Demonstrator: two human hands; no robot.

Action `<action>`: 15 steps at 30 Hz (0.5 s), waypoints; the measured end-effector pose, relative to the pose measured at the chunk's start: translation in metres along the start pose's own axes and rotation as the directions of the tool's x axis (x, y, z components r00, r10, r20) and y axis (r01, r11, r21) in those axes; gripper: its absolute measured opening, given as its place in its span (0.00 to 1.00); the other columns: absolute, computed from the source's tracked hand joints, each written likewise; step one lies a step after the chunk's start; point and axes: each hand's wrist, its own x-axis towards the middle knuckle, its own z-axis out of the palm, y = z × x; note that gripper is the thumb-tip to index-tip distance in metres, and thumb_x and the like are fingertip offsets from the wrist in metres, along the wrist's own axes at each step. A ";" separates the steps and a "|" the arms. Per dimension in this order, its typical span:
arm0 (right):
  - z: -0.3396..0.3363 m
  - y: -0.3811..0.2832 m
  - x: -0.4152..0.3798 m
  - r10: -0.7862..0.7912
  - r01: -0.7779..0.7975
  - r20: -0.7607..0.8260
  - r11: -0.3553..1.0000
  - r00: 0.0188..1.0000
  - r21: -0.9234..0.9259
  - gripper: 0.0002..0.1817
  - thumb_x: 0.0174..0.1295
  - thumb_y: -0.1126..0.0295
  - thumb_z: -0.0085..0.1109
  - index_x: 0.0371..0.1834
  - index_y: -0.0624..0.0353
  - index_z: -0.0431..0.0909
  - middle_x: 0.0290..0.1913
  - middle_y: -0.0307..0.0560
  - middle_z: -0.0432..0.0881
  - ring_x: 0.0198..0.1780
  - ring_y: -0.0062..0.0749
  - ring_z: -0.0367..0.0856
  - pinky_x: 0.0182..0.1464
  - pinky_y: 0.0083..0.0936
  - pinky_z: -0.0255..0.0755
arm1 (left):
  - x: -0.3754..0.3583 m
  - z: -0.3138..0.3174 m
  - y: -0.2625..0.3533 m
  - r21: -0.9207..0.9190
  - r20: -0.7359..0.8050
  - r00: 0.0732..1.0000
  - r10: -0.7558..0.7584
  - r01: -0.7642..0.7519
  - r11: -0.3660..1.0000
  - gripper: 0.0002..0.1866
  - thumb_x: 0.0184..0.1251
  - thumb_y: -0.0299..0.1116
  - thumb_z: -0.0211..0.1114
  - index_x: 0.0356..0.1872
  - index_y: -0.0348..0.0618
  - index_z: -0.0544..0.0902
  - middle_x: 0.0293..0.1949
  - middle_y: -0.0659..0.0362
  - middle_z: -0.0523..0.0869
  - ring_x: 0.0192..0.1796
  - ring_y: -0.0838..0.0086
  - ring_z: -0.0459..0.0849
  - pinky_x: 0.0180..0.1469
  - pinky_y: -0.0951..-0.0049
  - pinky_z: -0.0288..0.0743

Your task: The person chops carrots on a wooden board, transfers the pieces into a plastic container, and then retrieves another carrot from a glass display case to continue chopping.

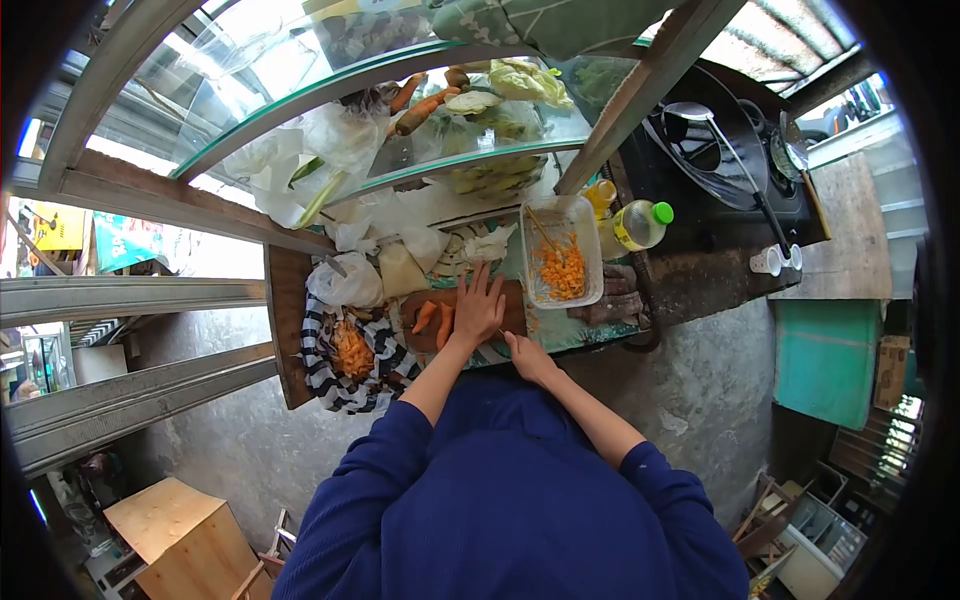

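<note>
My left hand (480, 312) lies with fingers spread over the brown cutting board (415, 308). Beside its thumb side and fingers are peeled orange carrot pieces (445, 325), left of the palm. My right hand (530, 358) is closed at the board's near edge, around what looks like a knife (503, 334); most of it is hidden by my hands. Just beyond the right side of the board stands a clear plastic container (594, 240) holding chopped carrot (560, 272) and a utensil. Left of the board, a striped black-and-white bag (318, 365) holds orange peelings (352, 350).
A bottle with a green cap (640, 226) stands right of the container, near a black stove (725, 180) with a ladle. Glass shelves (450, 165) with carrots and cabbage rise ahead. Plastic bags (345, 282) lie at the left. Wooden posts frame the counter.
</note>
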 end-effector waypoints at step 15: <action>0.007 0.001 0.004 -0.016 0.005 -0.080 0.989 0.997 -0.146 0.33 0.69 0.51 0.23 0.34 0.69 0.75 0.34 0.68 0.77 0.41 0.63 0.74 0.44 0.49 0.67 | 0.001 0.002 -0.005 -0.166 0.002 0.997 -0.083 0.082 0.983 0.20 0.66 0.38 0.45 0.56 0.42 0.68 0.61 0.47 0.63 0.67 0.56 0.55 0.66 0.49 0.43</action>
